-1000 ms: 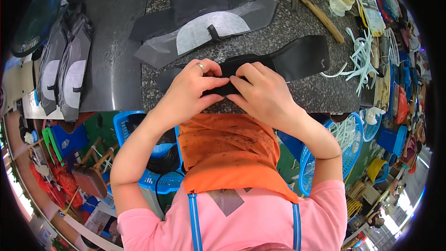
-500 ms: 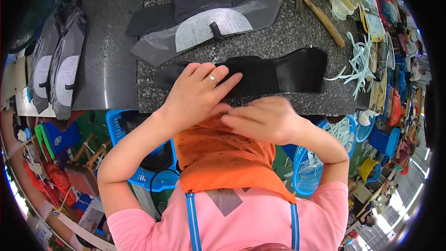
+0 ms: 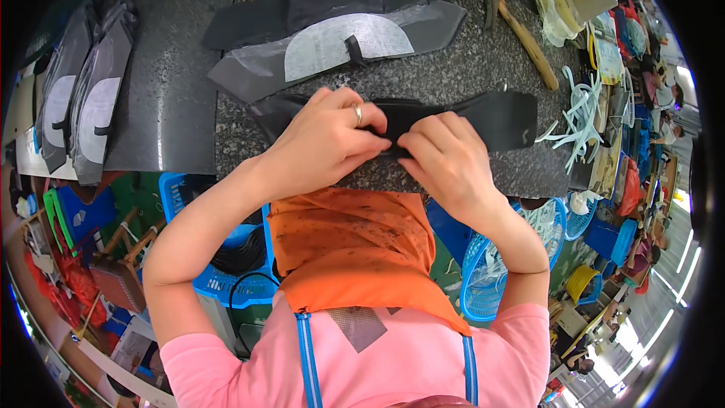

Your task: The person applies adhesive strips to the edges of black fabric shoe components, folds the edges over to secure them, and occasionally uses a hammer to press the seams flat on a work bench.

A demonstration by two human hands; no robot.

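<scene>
Both hands sit at the near edge of the speckled stone counter point(image 3: 468, 68), the left hand point(image 3: 325, 143) and right hand point(image 3: 445, 159) pressed together over the long black piece point(image 3: 498, 117), which spans most of that edge. Just beyond it lies a stack of grey and black cut pieces point(image 3: 340, 38) — only a narrow strip of bare stone runs between the two. To the right, a hammer point(image 3: 521, 26) lies slantwise and a tangle of pale strips point(image 3: 581, 117) crowds the corner. Bare stone shows between stack and hammer. To the left, a smooth dark sheet point(image 3: 174, 68) lies open as far as the grey panels point(image 3: 83, 98) at the far left.
</scene>
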